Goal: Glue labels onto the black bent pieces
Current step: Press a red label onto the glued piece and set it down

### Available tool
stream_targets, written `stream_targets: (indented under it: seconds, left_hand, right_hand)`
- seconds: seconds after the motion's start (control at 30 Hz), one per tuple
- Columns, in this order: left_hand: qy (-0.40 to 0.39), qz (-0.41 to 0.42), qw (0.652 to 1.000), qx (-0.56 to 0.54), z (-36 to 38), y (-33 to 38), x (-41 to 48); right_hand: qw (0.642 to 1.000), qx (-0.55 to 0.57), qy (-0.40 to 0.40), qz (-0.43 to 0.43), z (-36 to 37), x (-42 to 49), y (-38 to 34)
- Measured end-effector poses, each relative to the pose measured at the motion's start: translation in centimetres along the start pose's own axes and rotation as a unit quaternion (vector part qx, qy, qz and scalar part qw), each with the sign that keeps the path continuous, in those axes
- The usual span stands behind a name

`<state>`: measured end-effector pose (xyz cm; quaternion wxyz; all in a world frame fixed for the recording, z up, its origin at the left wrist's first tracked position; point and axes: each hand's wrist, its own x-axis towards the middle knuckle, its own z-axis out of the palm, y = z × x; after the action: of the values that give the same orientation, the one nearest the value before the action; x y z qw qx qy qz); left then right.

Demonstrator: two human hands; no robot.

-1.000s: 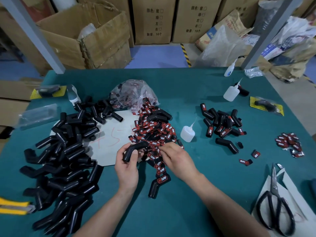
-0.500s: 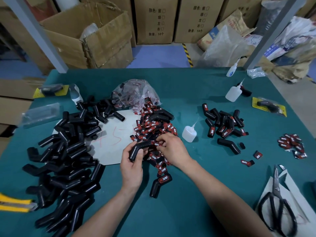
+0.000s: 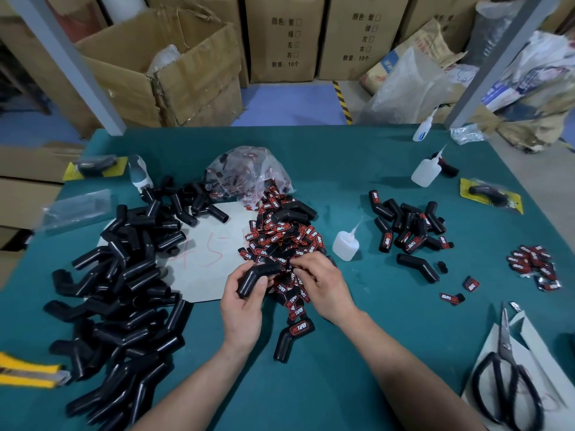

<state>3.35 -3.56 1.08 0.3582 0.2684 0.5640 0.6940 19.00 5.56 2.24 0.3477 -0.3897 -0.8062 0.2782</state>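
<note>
Black rubber bent piece [image 3: 255, 276] sat gripped in the left hand [image 3: 241, 309], thumb across it, just above the green felt table [image 3: 373, 169]. The right hand [image 3: 326, 290] had its fingers curled into the heap of red-and-black labels [image 3: 280, 237]; whether they pinched one could not be told. One labelled bent piece [image 3: 292, 337] lay beside the wrists. Three white glue bottles [image 3: 344, 245] stood about, and one pair of black scissors [image 3: 504, 377] lay at the right.
</note>
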Motion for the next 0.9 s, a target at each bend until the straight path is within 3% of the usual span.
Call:
stream_targets:
  seconds: [0.23, 0.37, 0.5, 0.67, 0.9]
  left_hand:
    - [0.005, -0.015, 1.000, -0.009, 0.1, 0.0, -0.3]
    - [-0.015, 0.006, 1.000, -0.005, 0.1, 0.3, -0.9]
    - [-0.031, 0.040, 0.999, 0.016, 0.0, 0.5, -1.4]
    - [-0.021, 0.040, 0.999, 0.028, 0.0, 0.2, -1.3]
    - [-0.016, 0.050, 0.998, 0.035, 0.0, 0.4, -1.2]
  right_hand:
    - [0.998, 0.030, 0.059, 0.012, 0.4, 0.1, 0.2]
    - [0.988, 0.111, 0.082, 0.072, 0.1, -0.1, -0.4]
    - [0.909, 0.360, 0.092, 0.189, -0.3, 0.2, -2.5]
    - [0.812, 0.537, 0.046, 0.221, -0.2, -0.2, -4.0]
    - [0.810, 0.551, 0.041, 0.197, -0.4, -0.3, -4.1]
